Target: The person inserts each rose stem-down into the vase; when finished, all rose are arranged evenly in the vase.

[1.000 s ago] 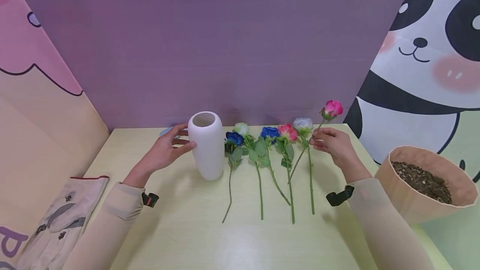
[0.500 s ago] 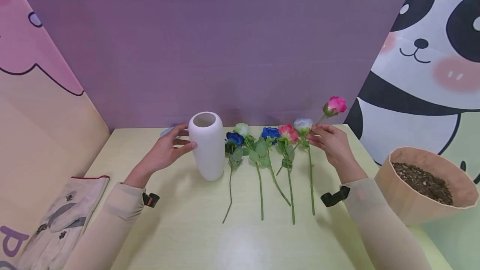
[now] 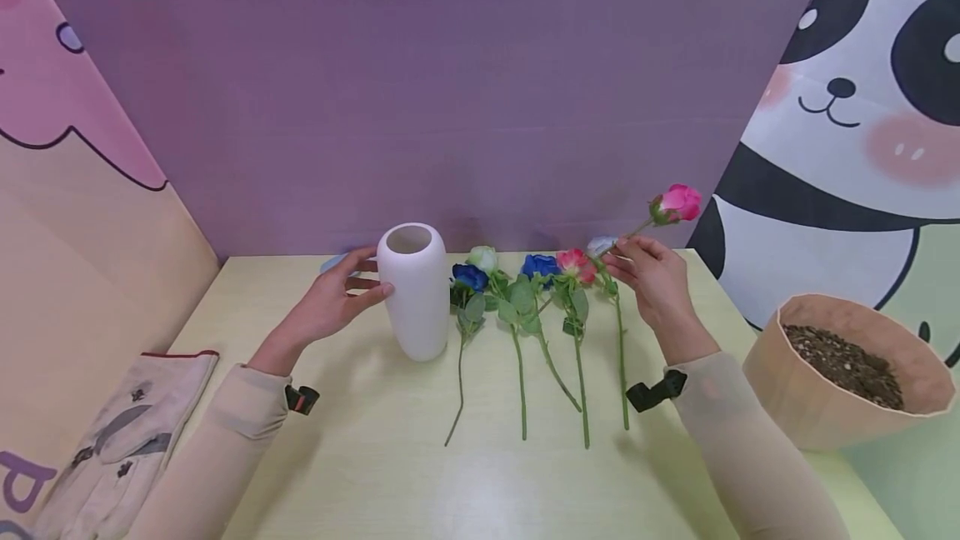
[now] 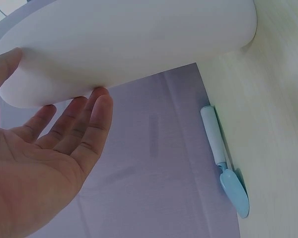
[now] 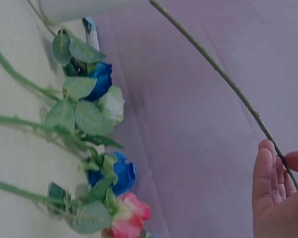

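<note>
Vase [image 3: 416,307], white, upright on the surface [image 3: 360,457], held at its side by the fingers and thumb of your left hand [image 3: 326,304]; rose [image 3: 678,203], pink, aloft, stem [image 5: 216,69] pinched in the fingers of your right hand [image 3: 660,290].

Soil-filled pot [image 3: 802,394], blue trowel [image 4: 219,154]

The vase [image 3: 412,298] stands left of the flowers [image 3: 523,298] on the table [image 3: 352,465]

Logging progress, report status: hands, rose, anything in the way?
Left hand: fingers against white vase. Right hand: pink rose held by stem, not in vase. In between: other flowers lying on table.
</note>
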The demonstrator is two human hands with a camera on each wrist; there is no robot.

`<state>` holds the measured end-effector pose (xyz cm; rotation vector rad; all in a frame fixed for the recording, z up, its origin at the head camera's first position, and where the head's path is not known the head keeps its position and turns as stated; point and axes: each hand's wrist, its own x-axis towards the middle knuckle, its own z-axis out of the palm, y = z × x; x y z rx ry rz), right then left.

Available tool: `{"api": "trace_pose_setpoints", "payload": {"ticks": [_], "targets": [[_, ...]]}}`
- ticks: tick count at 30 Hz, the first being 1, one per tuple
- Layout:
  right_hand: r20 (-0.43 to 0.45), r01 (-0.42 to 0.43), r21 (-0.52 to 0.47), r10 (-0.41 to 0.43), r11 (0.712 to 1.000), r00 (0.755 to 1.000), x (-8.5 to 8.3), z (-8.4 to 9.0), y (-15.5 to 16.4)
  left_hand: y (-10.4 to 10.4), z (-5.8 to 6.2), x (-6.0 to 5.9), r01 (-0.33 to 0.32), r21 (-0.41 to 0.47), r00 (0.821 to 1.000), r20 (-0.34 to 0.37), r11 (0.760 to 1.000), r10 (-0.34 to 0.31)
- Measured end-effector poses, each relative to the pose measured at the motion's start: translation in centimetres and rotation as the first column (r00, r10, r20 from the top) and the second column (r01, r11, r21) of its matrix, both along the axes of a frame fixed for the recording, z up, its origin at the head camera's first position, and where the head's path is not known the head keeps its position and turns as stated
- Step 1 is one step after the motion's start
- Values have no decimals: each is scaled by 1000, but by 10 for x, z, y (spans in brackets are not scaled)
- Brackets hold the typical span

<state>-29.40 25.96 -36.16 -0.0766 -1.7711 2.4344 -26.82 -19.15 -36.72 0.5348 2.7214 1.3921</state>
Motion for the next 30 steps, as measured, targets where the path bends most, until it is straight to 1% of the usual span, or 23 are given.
{"api": "trace_pose_setpoints", "payload": {"ticks": [6,18,23,30], "targets": [[-16,9,-57,-10,998,1000,3,4,-10,0,0,0,-2,-4,1000,-7,1000,2],[-15,47,-143,-49,989,999,6,13,-25,0,-1,0,-7,3,1000,4,1000,7],[-21,45,-142,-49,989,999,6,18,-34,0,-2,0,-13,-2,1000,6,1000,13],[-37,21,-182,-28,983,999,5,25,-45,0,-1,0,-4,11,1000,-3,1000,5]]}}
